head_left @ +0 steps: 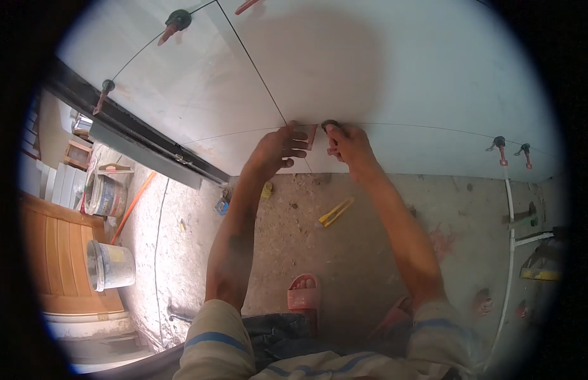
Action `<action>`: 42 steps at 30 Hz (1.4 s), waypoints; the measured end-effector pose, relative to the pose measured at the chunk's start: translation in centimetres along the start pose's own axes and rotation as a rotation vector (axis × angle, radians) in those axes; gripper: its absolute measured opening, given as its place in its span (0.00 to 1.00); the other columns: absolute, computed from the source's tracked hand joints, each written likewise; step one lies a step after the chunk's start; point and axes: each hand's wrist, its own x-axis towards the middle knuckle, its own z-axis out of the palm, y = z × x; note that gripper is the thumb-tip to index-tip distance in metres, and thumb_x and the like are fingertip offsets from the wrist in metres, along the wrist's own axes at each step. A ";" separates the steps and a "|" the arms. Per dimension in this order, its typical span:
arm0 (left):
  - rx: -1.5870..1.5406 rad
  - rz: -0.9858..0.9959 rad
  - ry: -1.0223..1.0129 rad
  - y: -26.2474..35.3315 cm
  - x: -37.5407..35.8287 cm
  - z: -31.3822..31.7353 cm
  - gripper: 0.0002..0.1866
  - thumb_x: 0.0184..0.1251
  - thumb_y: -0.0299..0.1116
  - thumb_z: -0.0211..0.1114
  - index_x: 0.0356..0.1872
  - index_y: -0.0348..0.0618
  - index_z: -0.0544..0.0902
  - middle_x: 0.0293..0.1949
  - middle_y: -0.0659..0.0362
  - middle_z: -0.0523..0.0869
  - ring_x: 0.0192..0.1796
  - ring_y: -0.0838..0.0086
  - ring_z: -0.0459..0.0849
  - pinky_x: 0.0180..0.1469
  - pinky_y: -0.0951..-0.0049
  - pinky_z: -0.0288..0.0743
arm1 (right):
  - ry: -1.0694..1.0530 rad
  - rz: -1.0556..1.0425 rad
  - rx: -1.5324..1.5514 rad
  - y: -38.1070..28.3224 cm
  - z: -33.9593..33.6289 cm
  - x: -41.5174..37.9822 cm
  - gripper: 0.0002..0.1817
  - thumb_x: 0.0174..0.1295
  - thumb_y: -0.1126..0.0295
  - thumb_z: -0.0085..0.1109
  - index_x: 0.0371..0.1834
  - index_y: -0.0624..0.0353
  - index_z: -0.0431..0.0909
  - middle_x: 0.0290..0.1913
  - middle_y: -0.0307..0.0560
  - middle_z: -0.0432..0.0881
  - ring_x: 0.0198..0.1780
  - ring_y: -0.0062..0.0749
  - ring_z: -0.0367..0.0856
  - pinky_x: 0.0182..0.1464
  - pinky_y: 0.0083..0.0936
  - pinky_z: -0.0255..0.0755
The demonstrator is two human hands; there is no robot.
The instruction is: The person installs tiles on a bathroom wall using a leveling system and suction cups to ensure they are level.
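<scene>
Light grey wall tiles (433,82) meet along thin dark joints in front of me. My right hand (352,151) is closed around a tile leveler with a dark round cap and a pink-red handle (332,151), at the horizontal joint. My left hand (278,149) lies against the tiles where the upright joint meets the horizontal one, its fingers apart. A slim pink-red strip (312,137) stands between the hands, close to the left fingertips.
More tile levelers (176,23) sit in the joints at upper left, with two others (500,144) at right. On the rough floor lies a yellow tool (336,213). A bucket (115,266) and wooden door (60,253) are at left; a white pipe (511,234) runs along the right.
</scene>
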 end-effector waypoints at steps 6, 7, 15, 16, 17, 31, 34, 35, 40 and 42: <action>0.026 0.027 0.068 -1.5 0.3 -2.1 0.23 0.74 0.49 0.49 0.48 0.38 0.79 0.39 0.57 0.84 0.39 0.73 0.80 0.35 0.76 0.68 | 0.266 -0.124 -0.050 1.8 3.0 -0.3 0.22 0.63 0.55 0.57 0.22 0.65 0.75 0.18 0.43 0.75 0.22 0.28 0.80 0.25 0.25 0.70; 0.027 0.026 0.062 -1.5 0.3 -2.1 0.23 0.74 0.49 0.49 0.48 0.38 0.79 0.39 0.57 0.84 0.39 0.73 0.80 0.35 0.76 0.68 | 0.337 -0.161 -0.057 2.0 3.7 -0.3 0.22 0.63 0.55 0.56 0.24 0.66 0.75 0.19 0.44 0.76 0.22 0.29 0.80 0.26 0.26 0.71; 0.082 0.067 0.021 -1.8 1.1 -2.8 0.21 0.75 0.46 0.48 0.48 0.38 0.79 0.41 0.56 0.83 0.41 0.73 0.80 0.38 0.74 0.70 | 0.116 -0.128 -0.019 0.9 0.3 0.0 0.21 0.61 0.56 0.59 0.27 0.67 0.76 0.20 0.45 0.77 0.22 0.27 0.79 0.26 0.24 0.71; 0.081 0.068 0.032 -1.6 0.8 -2.9 0.21 0.75 0.46 0.48 0.48 0.38 0.79 0.41 0.56 0.83 0.41 0.73 0.80 0.38 0.74 0.70 | 0.030 -0.091 0.045 0.4 -0.2 -0.2 0.18 0.61 0.58 0.60 0.25 0.64 0.74 0.20 0.41 0.74 0.21 0.24 0.75 0.23 0.22 0.65; 0.084 0.064 0.035 -1.2 0.5 -2.9 0.21 0.75 0.46 0.49 0.48 0.37 0.79 0.41 0.56 0.83 0.41 0.73 0.80 0.39 0.75 0.70 | -0.056 -0.053 0.108 -0.2 0.0 -0.2 0.17 0.61 0.60 0.61 0.24 0.61 0.72 0.20 0.38 0.71 0.20 0.21 0.70 0.21 0.19 0.60; 0.236 0.060 0.003 -2.3 2.8 -2.4 0.14 0.64 0.36 0.55 0.39 0.37 0.84 0.35 0.59 0.85 0.38 0.76 0.81 0.36 0.77 0.68 | 0.420 -0.238 -0.065 1.1 4.3 -1.1 0.20 0.62 0.57 0.59 0.26 0.67 0.75 0.19 0.46 0.76 0.20 0.27 0.76 0.25 0.26 0.68; 0.299 0.065 0.012 -2.0 2.5 -2.2 0.13 0.63 0.37 0.56 0.35 0.38 0.84 0.35 0.59 0.85 0.37 0.76 0.81 0.35 0.77 0.68 | 0.254 -0.099 0.062 0.9 2.6 -0.6 0.19 0.61 0.58 0.60 0.25 0.64 0.74 0.19 0.43 0.74 0.19 0.23 0.73 0.22 0.22 0.63; 0.298 0.075 -0.008 -2.2 2.7 -2.6 0.13 0.64 0.36 0.57 0.38 0.38 0.83 0.36 0.59 0.85 0.37 0.76 0.82 0.35 0.78 0.68 | 0.143 0.016 0.137 1.1 2.0 -0.5 0.18 0.61 0.58 0.60 0.24 0.63 0.73 0.19 0.41 0.72 0.18 0.21 0.70 0.20 0.21 0.60; 0.334 0.074 0.049 -2.5 2.6 -3.3 0.12 0.60 0.36 0.57 0.32 0.39 0.84 0.34 0.60 0.85 0.38 0.77 0.82 0.32 0.79 0.67 | -0.030 0.004 0.112 0.2 0.0 -0.1 0.17 0.61 0.59 0.61 0.24 0.61 0.72 0.20 0.38 0.70 0.19 0.18 0.67 0.19 0.19 0.56; 0.261 0.045 0.082 -2.7 2.8 -3.8 0.12 0.60 0.34 0.56 0.32 0.39 0.84 0.33 0.60 0.85 0.37 0.77 0.82 0.31 0.79 0.67 | -0.034 0.027 0.119 0.9 1.7 -0.1 0.17 0.62 0.59 0.61 0.24 0.62 0.72 0.20 0.38 0.70 0.19 0.19 0.67 0.19 0.19 0.57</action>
